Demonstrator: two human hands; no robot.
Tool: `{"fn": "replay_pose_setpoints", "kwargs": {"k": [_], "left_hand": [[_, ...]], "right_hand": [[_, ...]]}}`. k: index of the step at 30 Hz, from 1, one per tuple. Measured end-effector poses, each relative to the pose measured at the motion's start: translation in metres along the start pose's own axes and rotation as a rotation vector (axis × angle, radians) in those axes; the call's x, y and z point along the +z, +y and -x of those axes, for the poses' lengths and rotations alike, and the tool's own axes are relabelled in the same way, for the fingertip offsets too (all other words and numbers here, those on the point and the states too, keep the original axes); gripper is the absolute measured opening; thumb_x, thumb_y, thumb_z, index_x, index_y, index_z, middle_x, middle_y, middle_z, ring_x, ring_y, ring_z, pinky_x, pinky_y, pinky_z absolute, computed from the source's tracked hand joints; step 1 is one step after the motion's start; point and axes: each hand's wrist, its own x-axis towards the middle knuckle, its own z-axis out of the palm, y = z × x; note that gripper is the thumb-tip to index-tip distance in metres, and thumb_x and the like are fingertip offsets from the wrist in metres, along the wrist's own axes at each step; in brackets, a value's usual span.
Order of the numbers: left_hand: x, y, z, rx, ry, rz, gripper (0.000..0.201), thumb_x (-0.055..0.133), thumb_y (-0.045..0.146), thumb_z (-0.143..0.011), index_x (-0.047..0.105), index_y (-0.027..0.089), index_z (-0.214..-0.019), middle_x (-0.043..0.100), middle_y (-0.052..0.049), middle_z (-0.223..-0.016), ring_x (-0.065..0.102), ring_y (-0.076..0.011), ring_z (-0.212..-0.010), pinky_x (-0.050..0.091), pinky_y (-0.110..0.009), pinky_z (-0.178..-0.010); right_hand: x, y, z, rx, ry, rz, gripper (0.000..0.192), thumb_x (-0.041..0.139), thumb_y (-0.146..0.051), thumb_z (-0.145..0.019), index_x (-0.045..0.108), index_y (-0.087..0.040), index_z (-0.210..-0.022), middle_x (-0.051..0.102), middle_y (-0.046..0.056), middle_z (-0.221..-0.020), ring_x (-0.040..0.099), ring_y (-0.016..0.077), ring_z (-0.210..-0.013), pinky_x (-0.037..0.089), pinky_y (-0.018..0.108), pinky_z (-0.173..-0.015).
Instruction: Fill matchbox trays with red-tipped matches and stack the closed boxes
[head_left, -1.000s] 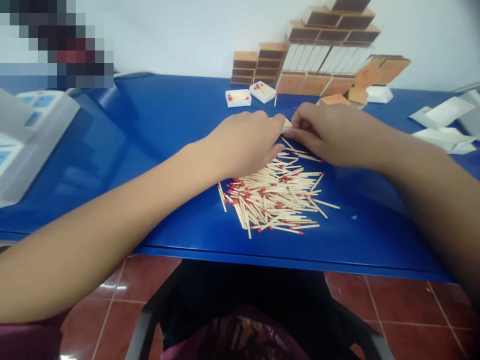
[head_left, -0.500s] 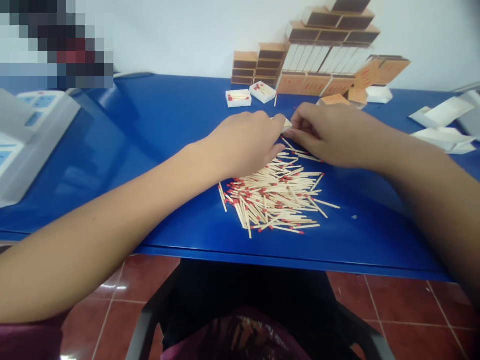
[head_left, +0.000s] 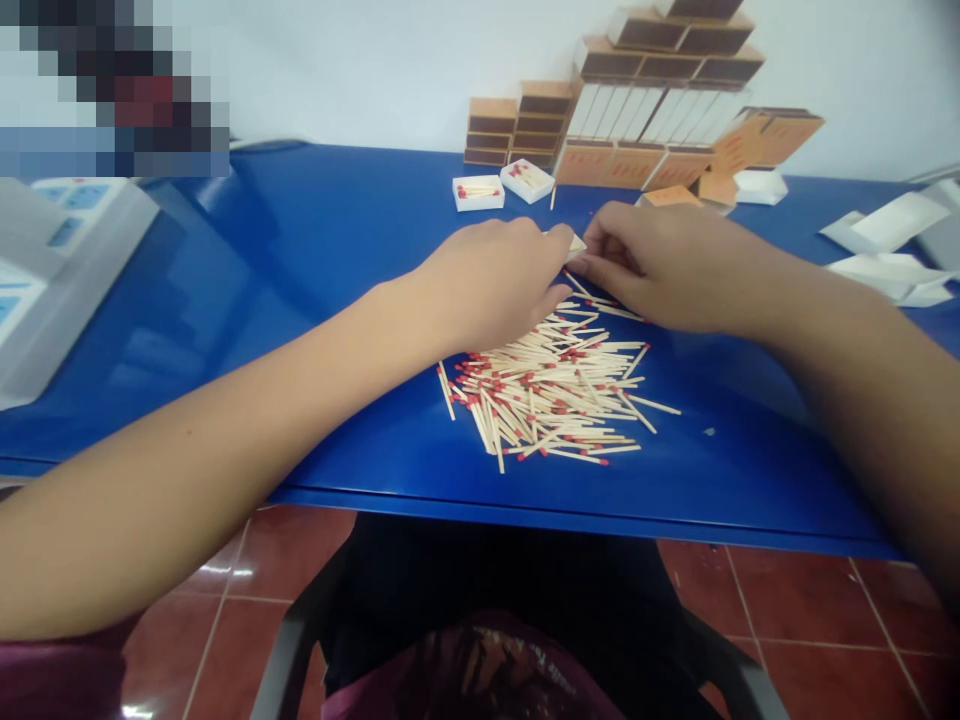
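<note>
Blue and glossy, the counter [head_left: 315, 300] runs back to a white wall, where stacked matchbox sleeves [head_left: 660, 110] stand in a stepped heap; two open white trays [head_left: 501, 187] with a few matches in them lie just in front of the stack; loose white card pieces [head_left: 885, 250] sit at the far right, and a grey-white device [head_left: 52, 270] at the left edge. Both hands meet at the far end of a loose pile of red-tipped matches [head_left: 551, 395]; the left hand [head_left: 499, 285] rests knuckles-up on the pile's upper edge, the right hand [head_left: 664, 265] just beside it; between them a small white tray [head_left: 575, 245] shows only as a corner, pinched by fingers of both hands, so its contents are hidden; both sets of fingers are curled close on it, not spread. By the look of it, the step in hand is loading or squaring matches in that tray; a next move would likely call for keeping the tray level, the sticks aligned, heads one way.
</note>
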Motion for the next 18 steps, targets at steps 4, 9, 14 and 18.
{"fn": "replay_pose_setpoints", "kwargs": {"k": [4,9,14,18], "left_hand": [[0.0024,-0.0011,-0.0007,-0.010,-0.006,0.012,0.048,0.047,0.045,-0.105,0.057,0.020,-0.144,0.071,-0.015,-0.126,0.065,-0.0354,-0.123,0.047,-0.039,-0.095],[0.0037,-0.0016,-0.0010,-0.017,0.002,0.026,0.048,0.048,0.045,-0.104,0.058,0.022,-0.145,0.071,-0.015,-0.125,0.065,-0.0367,-0.123,0.047,-0.041,-0.095],[0.0002,0.0005,0.0011,-0.011,-0.001,0.022,0.048,0.045,0.046,-0.104,0.058,0.024,-0.145,0.072,-0.015,-0.127,0.063,-0.0372,-0.125,0.047,-0.043,-0.096],[-0.0018,0.0029,0.0019,0.015,0.004,-0.049,0.048,0.044,0.043,-0.105,0.056,0.021,-0.146,0.071,-0.017,-0.128,0.064,-0.0384,-0.124,0.049,-0.046,-0.094]], "right_hand": [[0.0003,-0.0002,0.0003,-0.003,0.006,0.001,0.033,0.042,-0.054,-0.103,0.059,-0.027,-0.107,0.071,0.012,-0.093,0.060,0.0280,-0.077,0.040,0.041,-0.067],[0.0024,0.0013,-0.0004,-0.016,0.036,0.021,0.032,0.045,-0.051,-0.101,0.059,-0.023,-0.105,0.071,0.012,-0.090,0.057,0.0245,-0.069,0.035,0.037,-0.062],[0.0025,0.0031,-0.0005,-0.018,0.034,0.028,0.034,0.044,-0.054,-0.102,0.058,-0.023,-0.104,0.071,0.011,-0.090,0.056,0.0242,-0.069,0.033,0.037,-0.061],[0.0027,0.0041,-0.0002,-0.019,0.048,0.035,0.031,0.046,-0.053,-0.102,0.057,-0.024,-0.101,0.069,0.008,-0.085,0.055,0.0219,-0.067,0.033,0.036,-0.060]]}}
